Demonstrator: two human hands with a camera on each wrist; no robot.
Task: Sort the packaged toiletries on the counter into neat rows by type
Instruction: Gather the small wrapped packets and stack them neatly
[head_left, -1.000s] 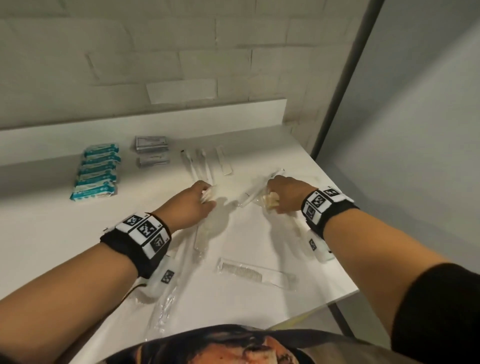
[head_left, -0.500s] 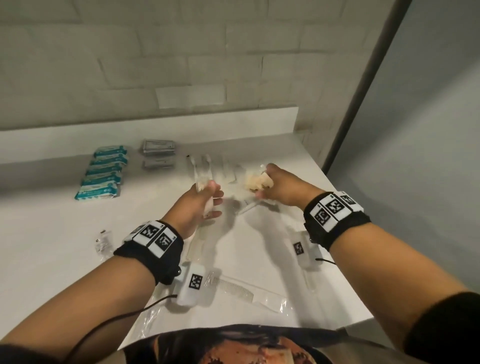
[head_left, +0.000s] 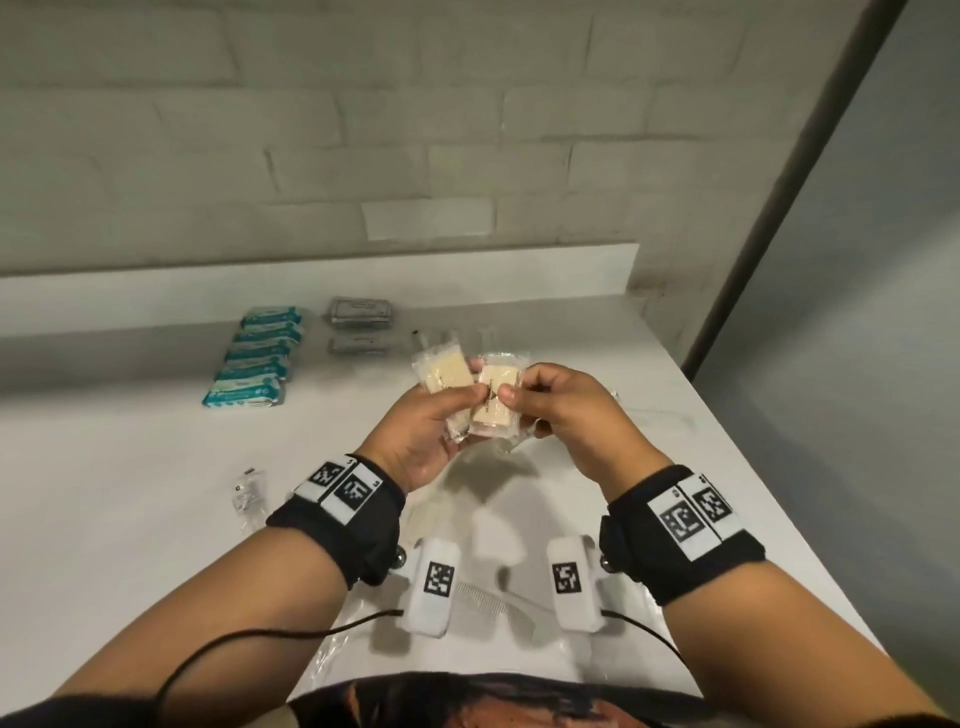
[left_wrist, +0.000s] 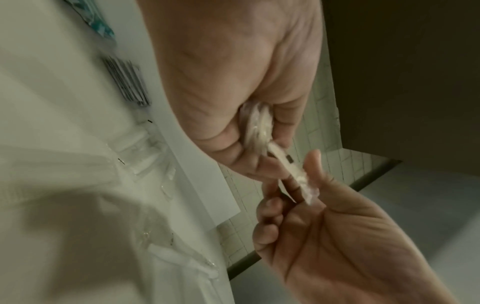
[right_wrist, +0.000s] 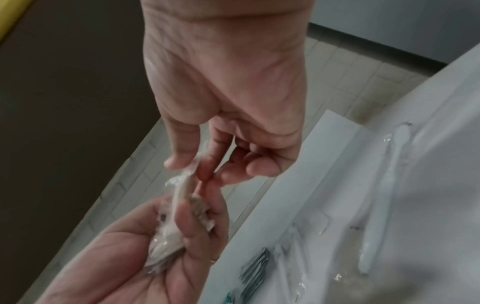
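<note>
Both hands are raised above the white counter (head_left: 130, 467) and meet at its middle. My left hand (head_left: 460, 400) grips a clear-wrapped beige pad pack (head_left: 444, 371), thumb across its front. My right hand (head_left: 514, 397) pinches a second beige pack (head_left: 496, 402) between thumb and forefinger, overlapping the first. The left wrist view shows the left-hand pack (left_wrist: 257, 123) and the pinched pack (left_wrist: 288, 164) edge-on. In the right wrist view the pinched pack (right_wrist: 184, 185) touches the one lying in the left palm (right_wrist: 168, 232).
Teal packets (head_left: 254, 358) lie in a row at the back left, with grey sachets (head_left: 361, 312) beside them. Clear-wrapped toothbrushes (head_left: 426, 340) lie behind the hands. A wrapped comb (head_left: 493, 603) lies near the front edge and a small clear packet (head_left: 249, 491) at the left.
Both hands have lifted off the counter, each with a beige pack, and come together in the middle. The view has tilted up towards the wall.
</note>
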